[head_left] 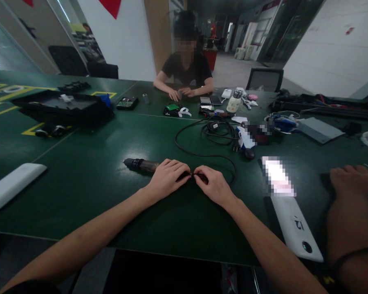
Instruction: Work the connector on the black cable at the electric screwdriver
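An electric screwdriver (142, 164) with a dark tip and brownish body lies on the green table, pointing left. My left hand (167, 176) is closed around its rear end, fingers over the top. Opposite it, my right hand (214, 184) pinches the end of a black cable (202, 155). Both sets of fingertips nearly meet at the screwdriver's tail; whether the cable end is in its socket is too small to tell. From my right hand the cable loops back to a coil farther up the table.
White elongated devices lie left (16, 184) and right (294, 222). A black tray (61, 104) stands at far left. Across the table (88, 196) a person (187, 67) handles a small object near circuit parts and a bottle (234, 102). Another person's arm (352, 212) rests at right.
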Action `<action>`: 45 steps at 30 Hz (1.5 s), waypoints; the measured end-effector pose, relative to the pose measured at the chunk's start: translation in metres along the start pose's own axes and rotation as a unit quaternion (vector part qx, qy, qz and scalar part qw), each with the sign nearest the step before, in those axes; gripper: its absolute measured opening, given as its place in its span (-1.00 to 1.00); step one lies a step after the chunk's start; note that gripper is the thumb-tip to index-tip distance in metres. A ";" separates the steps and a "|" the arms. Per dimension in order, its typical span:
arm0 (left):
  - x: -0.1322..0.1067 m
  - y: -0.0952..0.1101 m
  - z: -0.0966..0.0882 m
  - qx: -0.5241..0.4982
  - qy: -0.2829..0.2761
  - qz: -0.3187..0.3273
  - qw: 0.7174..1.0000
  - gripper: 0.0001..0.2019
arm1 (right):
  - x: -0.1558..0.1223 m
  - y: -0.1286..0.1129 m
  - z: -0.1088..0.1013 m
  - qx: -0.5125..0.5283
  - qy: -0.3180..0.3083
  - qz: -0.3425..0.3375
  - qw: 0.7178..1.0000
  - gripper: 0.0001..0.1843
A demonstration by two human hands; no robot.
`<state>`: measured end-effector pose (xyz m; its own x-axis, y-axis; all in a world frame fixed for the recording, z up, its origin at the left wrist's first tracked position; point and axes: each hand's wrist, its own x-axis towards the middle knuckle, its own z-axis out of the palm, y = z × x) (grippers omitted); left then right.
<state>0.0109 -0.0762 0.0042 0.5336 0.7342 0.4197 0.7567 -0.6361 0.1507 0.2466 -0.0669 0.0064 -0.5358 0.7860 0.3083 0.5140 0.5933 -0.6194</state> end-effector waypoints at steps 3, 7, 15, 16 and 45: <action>0.000 0.000 0.000 0.000 -0.005 0.023 1.000 -0.77 | 0.000 0.001 0.001 0.003 0.003 -0.001 1.000 -0.88; -0.001 -0.001 0.000 0.001 -0.004 0.020 1.000 -0.81 | 0.000 0.001 0.001 0.004 0.003 0.003 1.000 -0.88; -0.001 -0.001 -0.001 -0.004 -0.003 0.029 1.000 -0.77 | 0.000 -0.001 -0.001 0.014 -0.001 0.013 1.000 -0.90; -0.001 -0.001 0.000 -0.005 -0.001 0.027 1.000 -0.79 | 0.000 -0.001 -0.001 0.014 -0.001 0.013 1.000 -0.90; 0.000 0.000 -0.001 0.002 -0.011 0.013 1.000 -0.76 | 0.000 -0.002 0.000 0.011 -0.002 0.012 1.000 -0.89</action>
<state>0.0107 -0.0760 0.0052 0.5613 0.7221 0.4044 0.7434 -0.6546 0.1369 0.2456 -0.0679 0.0081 -0.5264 0.7994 0.2896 0.5126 0.5701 -0.6420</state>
